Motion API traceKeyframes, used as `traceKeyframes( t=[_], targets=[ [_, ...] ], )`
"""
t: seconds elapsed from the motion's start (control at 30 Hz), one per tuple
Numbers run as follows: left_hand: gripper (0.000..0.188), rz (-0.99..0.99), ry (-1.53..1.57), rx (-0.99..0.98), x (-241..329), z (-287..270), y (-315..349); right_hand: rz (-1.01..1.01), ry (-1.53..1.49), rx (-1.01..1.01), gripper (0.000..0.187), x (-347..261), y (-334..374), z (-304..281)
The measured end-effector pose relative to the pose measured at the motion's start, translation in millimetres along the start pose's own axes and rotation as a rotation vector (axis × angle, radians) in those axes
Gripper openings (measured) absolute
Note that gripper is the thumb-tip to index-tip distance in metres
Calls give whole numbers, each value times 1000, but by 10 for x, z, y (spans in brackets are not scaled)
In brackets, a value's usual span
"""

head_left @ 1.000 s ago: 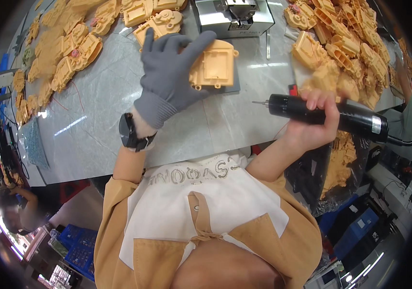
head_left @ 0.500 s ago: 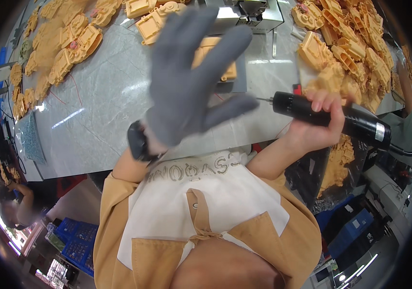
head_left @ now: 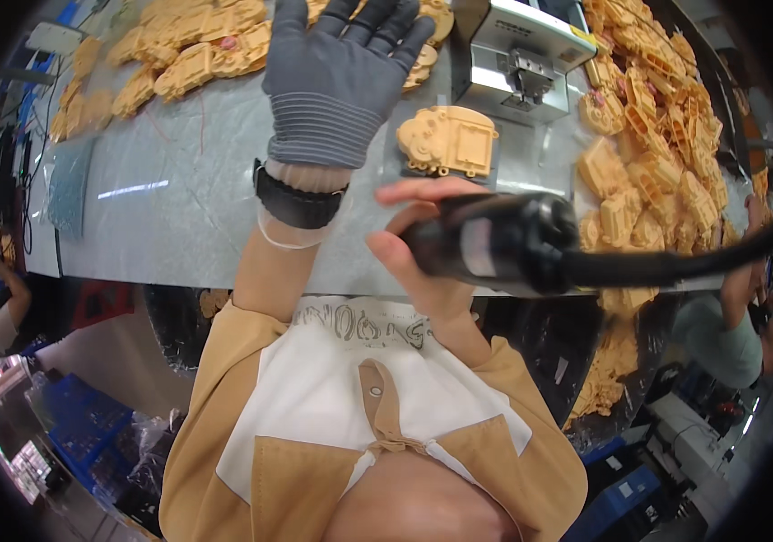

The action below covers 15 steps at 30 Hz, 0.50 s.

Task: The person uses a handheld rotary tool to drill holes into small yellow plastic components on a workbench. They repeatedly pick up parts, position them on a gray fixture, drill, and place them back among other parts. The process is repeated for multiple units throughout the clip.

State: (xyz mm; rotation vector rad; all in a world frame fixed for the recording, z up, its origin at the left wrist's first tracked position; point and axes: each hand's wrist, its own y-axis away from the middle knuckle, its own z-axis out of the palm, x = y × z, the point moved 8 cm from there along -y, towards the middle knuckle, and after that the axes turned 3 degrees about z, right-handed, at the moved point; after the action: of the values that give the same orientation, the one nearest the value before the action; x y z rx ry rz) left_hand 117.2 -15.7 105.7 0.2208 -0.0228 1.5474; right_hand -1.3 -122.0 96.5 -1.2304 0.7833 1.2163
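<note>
The light's spreading pretty evenly over the gray tabletop point(head_left: 224, 217), which is throwing a white glare streak back on its left side. A window point(head_left: 32, 461) at lower left is blowing out to near white, and a thin light strip point(head_left: 748, 421) is glowing at lower right. Below the table's front edge, things are sinking into dark shadow. The black power driver point(head_left: 495, 242) is looking super soft, and the right hand point(head_left: 430, 289) is blurring a bit too. The gloved left hand point(head_left: 328, 90) and the orange housing point(head_left: 450, 142) are coming out decently crisp. The fisheye's bending everything outward, and black is swallowing the corners.
</note>
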Motion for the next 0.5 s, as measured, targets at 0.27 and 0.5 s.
traceKeyframes(
  t=[0.27, 0.5],
  targets=[
    [48, 44, -7, 172, 47, 92, 436, -219, 172, 100, 41, -73, 45, 224],
    [69, 101, -100, -122, 54, 33, 379, -73, -189, 86, 33, -50, -47, 251]
  ],
)
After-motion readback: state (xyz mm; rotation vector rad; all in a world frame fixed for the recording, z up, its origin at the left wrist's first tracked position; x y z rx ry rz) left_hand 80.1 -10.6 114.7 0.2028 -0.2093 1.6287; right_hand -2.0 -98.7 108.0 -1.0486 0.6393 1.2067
